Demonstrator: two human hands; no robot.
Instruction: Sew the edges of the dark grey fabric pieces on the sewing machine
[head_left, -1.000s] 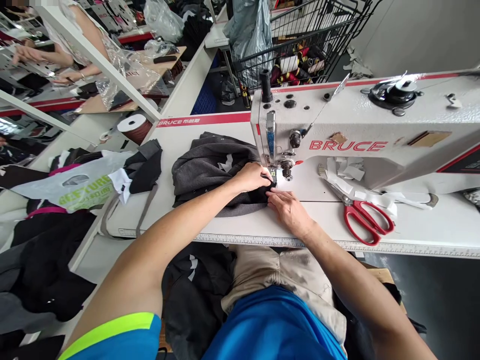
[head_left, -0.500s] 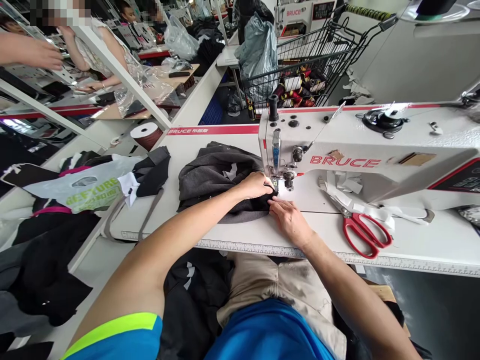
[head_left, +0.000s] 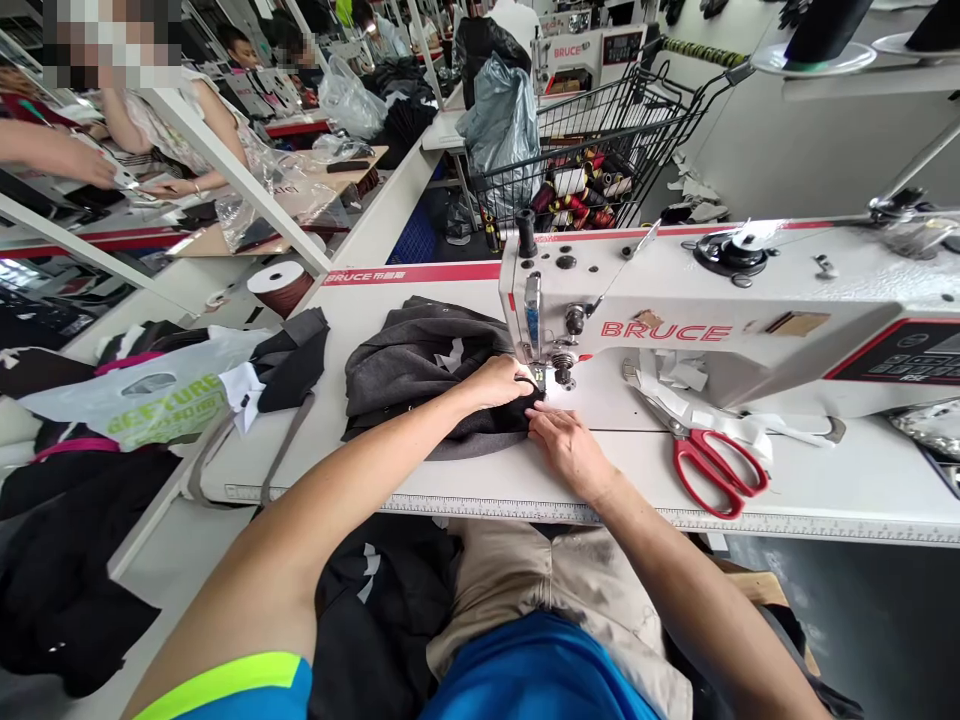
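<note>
A dark grey garment (head_left: 390, 370) lies bunched on the sewing machine table, its right edge beneath the needle area of a white sewing machine (head_left: 675, 290). My left hand (head_left: 499, 383) is closed on the cloth just left of the presser foot (head_left: 540, 377), fingertips pinched together. Beside it, nearer to me, my right hand (head_left: 571, 452) rests with fingers stretched out and pressed on the garment's right edge; its thumb is hard to make out. Scissors with red handles (head_left: 720, 470) lie to the right of that hand, on white strips (head_left: 739, 425).
A ruler strip (head_left: 450, 505) runs along the table's front edge. Dark cloth pieces and a printed plastic bag (head_left: 172, 390) lie at the left, near a brown thread spool (head_left: 281, 287). Behind stands a wire cart (head_left: 600, 130) with thread spools. Other people sit at the far left.
The whole view has shifted slightly, so the table and machine appear a little farther left. Both hands keep their places on the garment by the needle. At far left another person's hand has moved.
</note>
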